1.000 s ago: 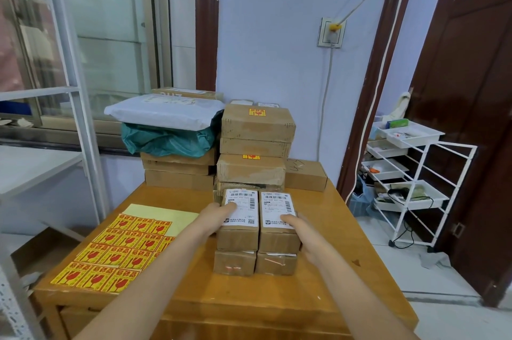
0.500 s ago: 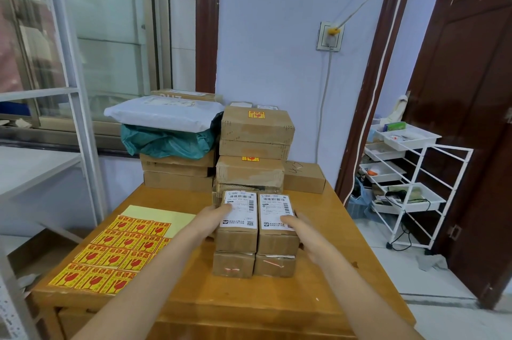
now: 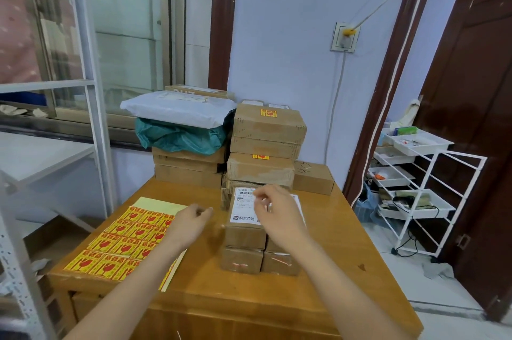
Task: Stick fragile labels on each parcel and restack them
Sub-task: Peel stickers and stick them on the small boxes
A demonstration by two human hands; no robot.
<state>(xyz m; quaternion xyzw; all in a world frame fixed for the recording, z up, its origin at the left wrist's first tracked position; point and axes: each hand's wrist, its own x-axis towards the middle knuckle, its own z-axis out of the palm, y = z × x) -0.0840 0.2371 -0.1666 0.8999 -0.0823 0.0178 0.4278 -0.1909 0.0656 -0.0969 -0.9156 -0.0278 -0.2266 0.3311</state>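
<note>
Your left hand (image 3: 191, 222) hovers above the wooden table (image 3: 327, 281), between the sheet of fragile labels (image 3: 122, 245) and the near stack of small parcels (image 3: 243, 231); its fingers are loosely curled, and whether they pinch anything cannot be told. Your right hand (image 3: 279, 212) hangs over the top of that stack, fingers bent and slightly blurred, covering the right-hand top parcel; no grip is visible. The near stack stands two parcels wide and two high at the table's middle, the top left one showing a white shipping label (image 3: 245, 205). The yellow-and-red label sheet lies flat at the table's left front corner. Behind the near stack rises a taller stack of cardboard boxes (image 3: 266, 146), two of which carry a fragile sticker. To its left, a white mailer bag (image 3: 177, 110) rests on a green bag (image 3: 180, 137) atop further boxes. A white wire trolley (image 3: 415, 190) stands at the right by the door.
</note>
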